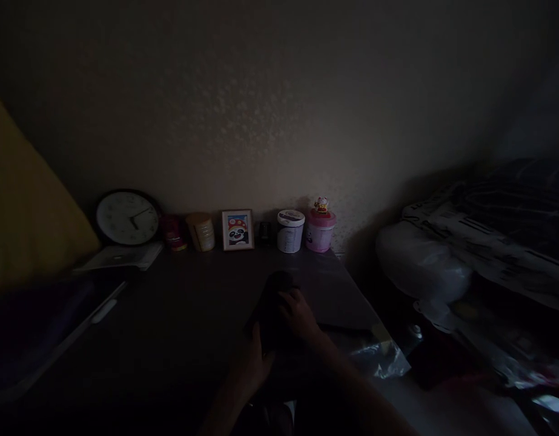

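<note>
Worktop (188,321) in dim light, with a dark item (270,303) on its near part, right of the middle, between both hands; too dark to make out its exact kind. Right hand (300,312) over the upper right of it, fingers bent and drawn together, pinching its surface. Left hand (255,360) at its lower left edge, thumb raised and apart from the fingers; cannot tell whether closed on it. To the right of the right wrist, a thin dark strip (345,329), running toward clear plastic wrapping (383,362) at the near right corner.

Along the wall (261,109), from left to right: round clock (127,218), dark red container (172,233), yellowish-brown container (201,232), framed panda picture (238,230), small black object (264,232), white tub (291,232), pink-lidded tub (320,235) with a cat figurine (321,206) on top. In front of the clock, a flat pale object (122,258). Off to the right, beyond the worktop, a whitish plastic bundle (420,260).
</note>
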Tool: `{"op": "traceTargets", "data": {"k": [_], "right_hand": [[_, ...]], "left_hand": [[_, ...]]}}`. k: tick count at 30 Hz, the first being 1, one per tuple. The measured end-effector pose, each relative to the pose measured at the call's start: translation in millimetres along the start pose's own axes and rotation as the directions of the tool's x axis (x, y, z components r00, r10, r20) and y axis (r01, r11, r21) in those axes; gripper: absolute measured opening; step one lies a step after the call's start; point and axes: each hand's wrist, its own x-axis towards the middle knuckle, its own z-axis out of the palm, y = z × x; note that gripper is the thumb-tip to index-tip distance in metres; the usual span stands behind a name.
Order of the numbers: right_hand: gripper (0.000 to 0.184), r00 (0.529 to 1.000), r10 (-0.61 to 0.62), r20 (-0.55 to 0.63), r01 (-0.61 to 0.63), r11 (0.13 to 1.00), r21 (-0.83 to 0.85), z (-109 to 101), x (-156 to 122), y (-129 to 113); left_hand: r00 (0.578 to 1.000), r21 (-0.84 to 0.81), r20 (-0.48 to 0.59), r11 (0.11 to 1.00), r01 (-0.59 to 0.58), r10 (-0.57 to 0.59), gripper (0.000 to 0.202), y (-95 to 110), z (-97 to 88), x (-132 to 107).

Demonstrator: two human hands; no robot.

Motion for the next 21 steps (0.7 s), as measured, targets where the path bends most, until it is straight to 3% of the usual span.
{"op": "traceTargets", "data": {"k": [8, 16, 21], "right_hand": [[0.027, 0.983, -0.180, -0.035, 0.180, 0.984, -0.019, 8.7, -16.3, -30.2], [0.022, 0.967, -0.253, 0.019, 0.253, 0.967, 0.001, 7.2, -12.0, -31.4], [0.024, 0.969, -0.245, 0.022, 0.241, 0.965, 0.103, 3.5, -11.4, -31.3]], "left_hand": [[0.999, -0.037, -0.053, 0.999, -0.016, 0.014, 0.068, -0.1, -1.3, 0.4], [0.980, 0.018, -0.200, 1.000, -0.018, 0.022, 0.077, 1.3, 11.3, -4.5], [0.993, 0.076, -0.098, 0.995, -0.058, 0.065, 0.064, 4.2, 7.7, -7.5]]}}
